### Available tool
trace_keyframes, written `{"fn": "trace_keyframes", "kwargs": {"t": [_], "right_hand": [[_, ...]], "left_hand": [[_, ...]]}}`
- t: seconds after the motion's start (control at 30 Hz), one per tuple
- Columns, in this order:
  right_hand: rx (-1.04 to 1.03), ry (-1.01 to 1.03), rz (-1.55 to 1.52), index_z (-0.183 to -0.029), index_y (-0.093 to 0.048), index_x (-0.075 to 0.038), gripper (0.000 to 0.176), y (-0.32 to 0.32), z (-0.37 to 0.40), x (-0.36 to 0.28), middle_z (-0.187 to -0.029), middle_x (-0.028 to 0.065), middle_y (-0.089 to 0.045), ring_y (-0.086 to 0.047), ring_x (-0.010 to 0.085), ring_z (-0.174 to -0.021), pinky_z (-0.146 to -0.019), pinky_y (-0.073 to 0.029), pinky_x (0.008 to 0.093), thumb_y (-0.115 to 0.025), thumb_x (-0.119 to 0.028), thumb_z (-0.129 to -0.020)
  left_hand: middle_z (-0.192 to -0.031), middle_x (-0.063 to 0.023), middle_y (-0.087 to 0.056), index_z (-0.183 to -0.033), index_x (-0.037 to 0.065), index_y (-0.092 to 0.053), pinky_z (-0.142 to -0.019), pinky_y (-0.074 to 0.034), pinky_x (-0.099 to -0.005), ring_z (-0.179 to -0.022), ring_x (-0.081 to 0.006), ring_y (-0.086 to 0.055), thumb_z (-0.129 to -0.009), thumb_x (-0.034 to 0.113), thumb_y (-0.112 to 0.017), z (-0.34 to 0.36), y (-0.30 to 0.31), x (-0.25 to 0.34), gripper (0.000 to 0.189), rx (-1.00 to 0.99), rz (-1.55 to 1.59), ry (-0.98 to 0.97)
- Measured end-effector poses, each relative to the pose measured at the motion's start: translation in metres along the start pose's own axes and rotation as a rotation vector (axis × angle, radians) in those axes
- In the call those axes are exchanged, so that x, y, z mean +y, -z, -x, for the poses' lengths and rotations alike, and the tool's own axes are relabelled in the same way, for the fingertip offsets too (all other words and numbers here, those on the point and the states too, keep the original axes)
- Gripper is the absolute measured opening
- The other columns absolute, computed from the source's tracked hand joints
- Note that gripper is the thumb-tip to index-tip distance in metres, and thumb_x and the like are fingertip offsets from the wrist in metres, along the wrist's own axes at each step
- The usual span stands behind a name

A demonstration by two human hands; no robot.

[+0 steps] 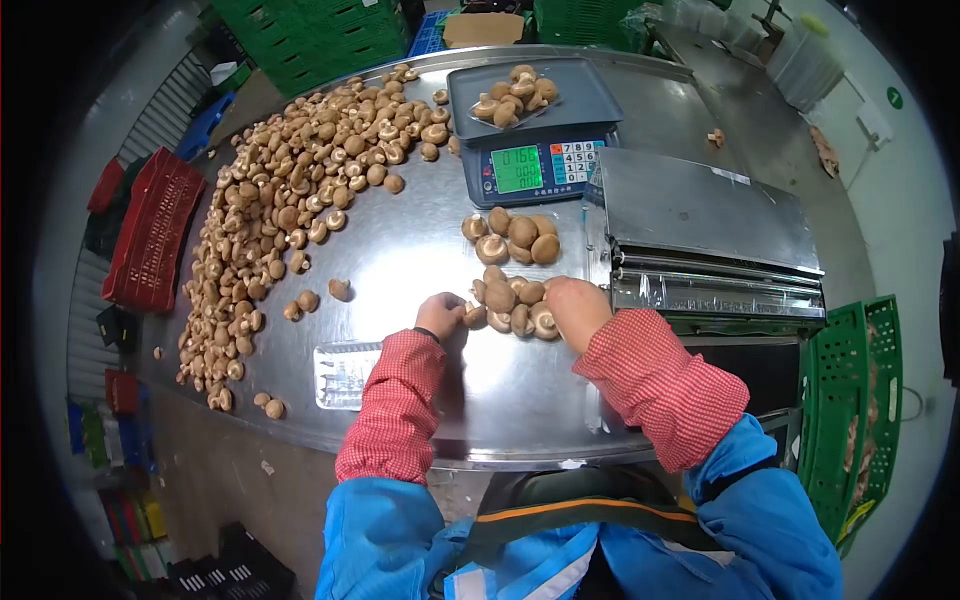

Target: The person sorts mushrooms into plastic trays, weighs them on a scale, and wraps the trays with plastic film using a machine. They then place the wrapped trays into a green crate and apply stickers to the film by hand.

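A close cluster of brown mushrooms (499,297) lies on the steel table between my two hands. My left hand (440,315) is at the cluster's left side, its fingers curled in against a mushroom (474,317) with a pale stem. At the right side, my right hand (578,308) presses close against the cluster, its fingertips hidden behind the hand and the caps. Just beyond sits a second group of mushrooms (522,232). A clear plastic tray (342,374) lies beside my left forearm.
A large heap of mushrooms (280,190) covers the table's left side. Behind the groups stands a digital scale (530,172) with a pack of mushrooms (515,97) on its pan. A metal film-wrapping machine (710,215) is at right, green crate (845,400) beyond, red crate (155,230) at left.
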State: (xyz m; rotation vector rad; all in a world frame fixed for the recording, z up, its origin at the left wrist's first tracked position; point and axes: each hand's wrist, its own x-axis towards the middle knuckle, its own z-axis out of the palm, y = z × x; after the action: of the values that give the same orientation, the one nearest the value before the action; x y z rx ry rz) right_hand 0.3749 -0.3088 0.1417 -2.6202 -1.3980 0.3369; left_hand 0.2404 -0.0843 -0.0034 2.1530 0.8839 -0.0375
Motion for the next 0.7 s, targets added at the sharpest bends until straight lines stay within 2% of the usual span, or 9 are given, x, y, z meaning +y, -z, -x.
{"fn": "trace_keyframes", "kwargs": {"t": [0.03, 0.17, 0.3, 0.33, 0.43, 0.53, 0.6, 0.7], "right_hand": [[-0.076, -0.07, 0.028, -0.086, -0.062, 0.002, 0.01, -0.007, -0.007, 0.001, -0.083, 0.0179, -0.067, -0.068, 0.0288, -0.077, -0.065, -0.056, 0.0368, -0.056, -0.003, -0.08], [-0.054, -0.141, 0.04, -0.088, -0.066, 0.001, 0.013, -0.043, -0.017, 0.012, -0.086, 0.0192, -0.068, -0.068, 0.0317, -0.081, -0.069, -0.056, 0.0387, -0.057, -0.004, -0.08], [-0.222, -0.296, -0.177, -0.093, -0.064, 0.004, 0.018, -0.078, -0.025, 0.019, -0.091, 0.0221, -0.067, -0.067, 0.0353, -0.084, -0.072, -0.054, 0.0421, -0.056, -0.009, -0.084], [-0.137, -0.363, -0.24, -0.095, -0.063, 0.006, 0.022, -0.086, -0.025, 0.019, -0.09, 0.0233, -0.067, -0.068, 0.0359, -0.078, -0.071, -0.054, 0.0419, -0.054, -0.013, -0.087], [-0.059, -0.342, -0.449, -0.095, -0.061, 0.007, 0.02, -0.101, -0.03, 0.026, -0.079, 0.0209, -0.067, -0.067, 0.0308, -0.063, -0.059, -0.054, 0.0401, -0.053, -0.01, -0.087], [-0.293, -0.524, -0.798, -0.104, -0.061, 0.007, 0.025, -0.101, -0.04, 0.03, -0.081, 0.0215, -0.066, -0.067, 0.0272, -0.066, -0.058, -0.054, 0.0379, -0.057, -0.009, -0.086], [-0.267, -0.498, -0.86, -0.102, -0.06, 0.009, 0.024, -0.096, -0.038, 0.028, -0.075, 0.0203, -0.064, -0.065, 0.0246, -0.057, -0.051, -0.052, 0.0358, -0.055, -0.006, -0.085], [-0.212, -0.405, -0.88, -0.097, -0.06, 0.011, 0.021, -0.065, -0.025, 0.017, -0.07, 0.0189, -0.063, -0.063, 0.0225, -0.051, -0.048, -0.052, 0.034, -0.052, -0.004, -0.085]], "left_hand": [[-0.09, -0.0189, -0.068, -0.094, 0.003, -0.069, -0.082, -0.051, -0.0382, -0.089, -0.0323, -0.066, -0.079, 0.02, -0.063, 0.0, -0.003, -0.001, 0.023, 0.013, -0.024, 0.01], [-0.089, -0.0199, -0.067, -0.088, 0.002, -0.066, -0.081, -0.051, -0.0403, -0.089, -0.0343, -0.065, -0.079, 0.021, -0.064, 0.032, -0.005, -0.002, 0.022, 0.023, -0.137, 0.102], [-0.087, -0.0224, -0.066, -0.09, 0.002, -0.061, -0.079, -0.05, -0.0429, -0.088, -0.0381, -0.064, -0.079, 0.017, -0.064, 0.071, -0.004, -0.001, 0.02, 0.027, -0.13, 0.147], [-0.085, -0.0216, -0.066, -0.091, 0.002, -0.06, -0.077, -0.051, -0.0423, -0.085, -0.0373, -0.065, -0.079, 0.016, -0.064, 0.073, -0.007, -0.006, 0.019, 0.052, -0.133, 0.137], [-0.081, -0.02, -0.067, -0.092, 0.003, -0.058, -0.072, -0.052, -0.0412, -0.079, -0.0357, -0.066, -0.077, 0.012, -0.065, 0.079, -0.017, -0.016, 0.018, 0.129, -0.132, 0.115], [-0.079, -0.02, -0.066, -0.093, 0.003, -0.057, -0.071, -0.053, -0.0413, -0.077, -0.0351, -0.066, -0.077, 0.009, -0.064, 0.087, -0.013, -0.012, 0.019, 0.197, -0.133, 0.102], [-0.077, -0.0196, -0.066, -0.093, 0.002, -0.056, -0.069, -0.053, -0.0413, -0.075, -0.0337, -0.067, -0.077, 0.008, -0.064, 0.097, -0.007, -0.004, 0.019, 0.225, -0.149, 0.094], [-0.077, -0.0234, -0.064, -0.094, 0.002, -0.054, -0.07, -0.049, -0.0484, -0.078, -0.042, -0.063, -0.078, 0.005, -0.058, 0.111, 0.01, 0.009, 0.017, 0.223, 0.002, 0.087]]}}
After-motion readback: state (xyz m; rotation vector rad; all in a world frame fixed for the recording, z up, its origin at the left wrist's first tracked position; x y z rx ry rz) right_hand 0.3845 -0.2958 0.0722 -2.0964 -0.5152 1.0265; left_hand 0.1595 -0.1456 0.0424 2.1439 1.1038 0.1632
